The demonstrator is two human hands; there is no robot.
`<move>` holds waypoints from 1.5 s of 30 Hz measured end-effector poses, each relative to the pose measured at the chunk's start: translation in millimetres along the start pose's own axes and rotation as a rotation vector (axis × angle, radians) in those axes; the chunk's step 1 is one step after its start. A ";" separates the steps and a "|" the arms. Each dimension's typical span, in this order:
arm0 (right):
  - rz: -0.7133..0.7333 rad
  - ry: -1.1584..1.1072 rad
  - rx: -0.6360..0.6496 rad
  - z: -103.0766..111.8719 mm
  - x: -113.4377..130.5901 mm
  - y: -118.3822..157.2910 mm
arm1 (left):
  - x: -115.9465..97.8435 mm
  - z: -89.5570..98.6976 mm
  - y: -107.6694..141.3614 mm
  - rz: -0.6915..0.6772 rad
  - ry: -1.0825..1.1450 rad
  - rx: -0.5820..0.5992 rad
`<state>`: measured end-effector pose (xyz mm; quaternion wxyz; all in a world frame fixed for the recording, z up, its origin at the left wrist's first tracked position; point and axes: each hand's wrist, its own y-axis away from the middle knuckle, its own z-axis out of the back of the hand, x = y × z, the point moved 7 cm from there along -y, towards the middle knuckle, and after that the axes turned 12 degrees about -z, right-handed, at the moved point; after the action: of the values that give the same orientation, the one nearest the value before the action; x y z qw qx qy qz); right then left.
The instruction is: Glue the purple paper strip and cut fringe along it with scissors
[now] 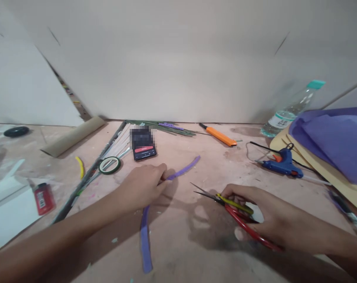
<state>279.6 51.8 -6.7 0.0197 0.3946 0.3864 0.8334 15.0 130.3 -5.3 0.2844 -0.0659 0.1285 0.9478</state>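
Observation:
My left hand [147, 182] is closed on a long, narrow purple paper strip [146, 243]. One end of the strip curves out past the fingertips to the right, and the other hangs down below the palm toward the front. In my right hand [272, 220] are scissors [240, 220] with red and yellow handles. Their slim blades are slightly apart and point left, toward the strip's far end without touching it. The fingers are wrapped round the handles.
Behind lie a phone [145, 153], green tape roll [110, 165], green stems [178, 129] and an orange cutter [221, 136]. To the right are a blue glue gun [284, 163], bottle [284, 114] and purple paper [334, 141]. Leftward are a red lighter [44, 199] and cardboard tube [75, 135].

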 end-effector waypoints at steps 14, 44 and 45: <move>0.182 -0.334 0.002 -18.7 24.3 -5.1 | -13.7 -4.0 6.1 -0.063 0.693 -0.330; 0.519 -0.245 0.096 -48.5 69.8 0.2 | -60.9 20.8 32.1 -0.148 1.323 -0.548; 0.513 -0.240 0.092 -49.4 69.6 -1.4 | -60.4 21.3 32.0 -0.141 1.311 -0.548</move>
<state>198.0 45.2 17.9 -0.1642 0.5757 0.3060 0.7402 46.1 78.9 33.6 0.1825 -0.6994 0.0256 0.6905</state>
